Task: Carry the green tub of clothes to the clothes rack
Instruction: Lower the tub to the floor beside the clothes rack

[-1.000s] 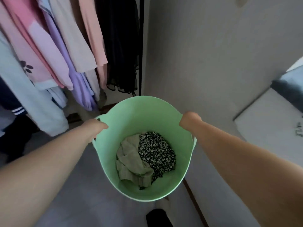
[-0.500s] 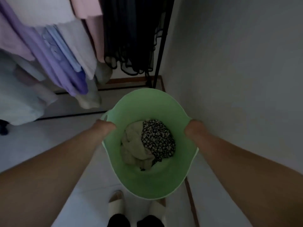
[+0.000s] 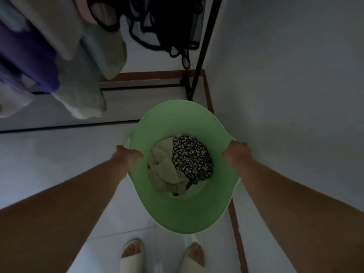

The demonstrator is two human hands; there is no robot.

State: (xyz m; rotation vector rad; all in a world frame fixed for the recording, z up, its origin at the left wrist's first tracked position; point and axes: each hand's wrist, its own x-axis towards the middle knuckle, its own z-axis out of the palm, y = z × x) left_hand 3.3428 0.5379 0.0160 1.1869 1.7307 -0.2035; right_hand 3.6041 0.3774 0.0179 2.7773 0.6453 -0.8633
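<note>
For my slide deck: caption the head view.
Both hands, left hand and right hand, hold the green tub of clothes beside the clothes rack.

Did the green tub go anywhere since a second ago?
Yes. The green tub, gripped by the left hand and right hand, moved forward toward the clothes rack's black leg, whose foot is now just beyond its rim.

Person: forearms (image 3: 78, 194) showing bare, no sleeves; feet at frame bottom wearing pale open-toe slide sandals (image 3: 131, 257).
</note>
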